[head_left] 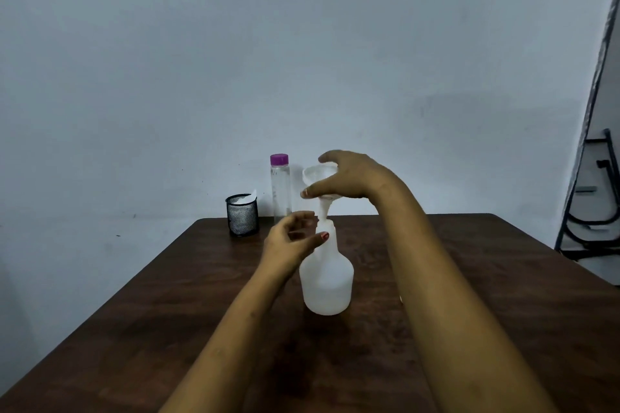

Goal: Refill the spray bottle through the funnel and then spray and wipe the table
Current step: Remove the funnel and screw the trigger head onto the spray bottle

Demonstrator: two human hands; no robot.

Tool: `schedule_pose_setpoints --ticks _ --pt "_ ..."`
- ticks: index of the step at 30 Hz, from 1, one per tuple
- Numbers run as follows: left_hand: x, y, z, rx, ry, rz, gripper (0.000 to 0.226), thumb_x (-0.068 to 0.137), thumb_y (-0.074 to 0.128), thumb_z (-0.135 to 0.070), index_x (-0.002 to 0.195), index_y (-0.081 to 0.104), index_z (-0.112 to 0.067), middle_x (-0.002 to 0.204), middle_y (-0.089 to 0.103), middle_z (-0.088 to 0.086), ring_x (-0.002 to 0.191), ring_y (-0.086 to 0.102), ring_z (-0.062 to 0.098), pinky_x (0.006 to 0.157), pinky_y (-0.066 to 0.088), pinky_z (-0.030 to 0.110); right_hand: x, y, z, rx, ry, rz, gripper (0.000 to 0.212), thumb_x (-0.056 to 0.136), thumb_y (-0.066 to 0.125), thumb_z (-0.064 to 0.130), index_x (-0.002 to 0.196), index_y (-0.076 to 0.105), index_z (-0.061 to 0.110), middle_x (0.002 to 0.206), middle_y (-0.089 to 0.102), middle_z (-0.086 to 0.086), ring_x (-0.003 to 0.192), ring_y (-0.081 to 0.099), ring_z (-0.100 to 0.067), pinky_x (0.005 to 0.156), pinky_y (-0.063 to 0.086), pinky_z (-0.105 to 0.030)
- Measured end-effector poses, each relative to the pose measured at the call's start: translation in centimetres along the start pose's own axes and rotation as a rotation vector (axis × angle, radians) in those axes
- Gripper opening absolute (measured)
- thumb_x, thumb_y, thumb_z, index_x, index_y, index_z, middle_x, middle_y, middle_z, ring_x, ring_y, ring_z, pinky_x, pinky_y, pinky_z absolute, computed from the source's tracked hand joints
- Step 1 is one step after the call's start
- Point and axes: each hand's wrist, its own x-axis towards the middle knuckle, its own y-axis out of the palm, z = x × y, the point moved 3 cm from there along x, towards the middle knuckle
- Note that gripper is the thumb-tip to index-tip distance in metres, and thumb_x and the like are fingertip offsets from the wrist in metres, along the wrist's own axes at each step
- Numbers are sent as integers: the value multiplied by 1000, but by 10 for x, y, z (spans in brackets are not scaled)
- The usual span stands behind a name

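The spray bottle (326,282), a white translucent body, was seen standing upright on the dark wooden table (469,278), near its middle and well apart from the edges. A white funnel (317,178) was set upright above it, with its narrow stem lowered into the bottle's open neck. The funnel's bowl was held by the right hand (350,178): the thumb was pressed against the near side of the bowl, while the other fingers were curled over the far rim from above. The left hand (290,240) was placed at the bottle's neck, with the thumb laid across the front of the neck, just below the funnel's stem, and the fingers curled round on the left side; how firmly the neck was gripped could not be told. Both forearms were stretched forward over the table, the right one passing just beside the bottle. Whether any liquid stood in the funnel or the bottle could not be made out. At the far edge of the table, behind the left hand, a tall clear bottle (280,198) closed with a purple cap (279,159) was seen upright, and just to its left a black mesh cup (242,216) with white paper (247,198) tucked inside. A blue-grey wall (302,60) was seen behind the table, and a dark metal frame (600,198) at the far right.
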Motion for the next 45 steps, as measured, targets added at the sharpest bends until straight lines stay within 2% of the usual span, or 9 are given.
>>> schedule_pose_setpoints --ticks 6,12,16,21,26,30,35,39,45 --pt "12 0 -24 -114 113 -63 41 81 71 -15 120 57 -21 106 64 3 100 61 13 78 54 21 10 -6 -17 531 12 -162 83 73 74 51 143 33 33 144 42 -2 130 41 -22 99 43 -38" --pt "29 0 -54 -252 163 -223 29 88 64 -22 112 50 -30 90 63 -12 94 64 13 82 52 33 13 11 -35 968 34 90 64 84 70 26 136 37 42 130 52 -3 110 56 -20 91 50 -46" --pt "45 4 -67 -159 216 -304 30 85 69 -15 103 49 -29 98 67 -2 91 66 16 82 54 35 21 13 -42 805 -100 1 61 77 72 3 122 46 33 123 49 -2 108 57 -25 92 52 -47" --pt "54 23 -86 80 437 -265 29 81 67 -3 105 55 -16 92 60 -5 72 61 -7 59 46 5 34 7 -41 363 -240 -333 45 76 74 16 115 53 26 123 45 -4 104 49 -18 67 45 -8" --pt "64 21 -64 109 312 -51 34 84 68 -10 115 55 -18 103 63 -10 90 62 -1 70 50 9 59 23 -73 169 -99 -368 34 88 64 34 122 60 29 152 19 -3 140 17 -30 106 32 -41" --pt "60 3 -14 34 108 -41 17 90 61 -15 107 61 -16 105 66 0 98 63 12 78 50 24 73 39 -113 155 103 -420 34 86 63 44 120 62 36 132 34 1 125 30 -25 97 29 -39" --pt "48 -15 51 37 -130 -224 12 88 59 -3 96 63 -10 90 67 8 75 59 17 57 42 16 99 65 -152 309 297 -392 30 85 65 32 115 65 29 125 53 -3 121 45 -31 98 38 -39" --pt "59 -13 71 90 -185 -239 14 87 58 1 96 64 -7 81 65 6 63 55 10 53 40 17 120 81 -169 410 284 -403 29 84 65 11 113 65 12 114 64 -7 99 59 -24 67 40 -15" --pt "94 -9 78 184 -164 -170 13 86 61 0 90 62 -12 75 64 1 58 59 7 61 42 22 161 102 -184 409 306 -391 33 83 66 7 116 60 10 116 64 -6 109 59 -28 90 47 -33"
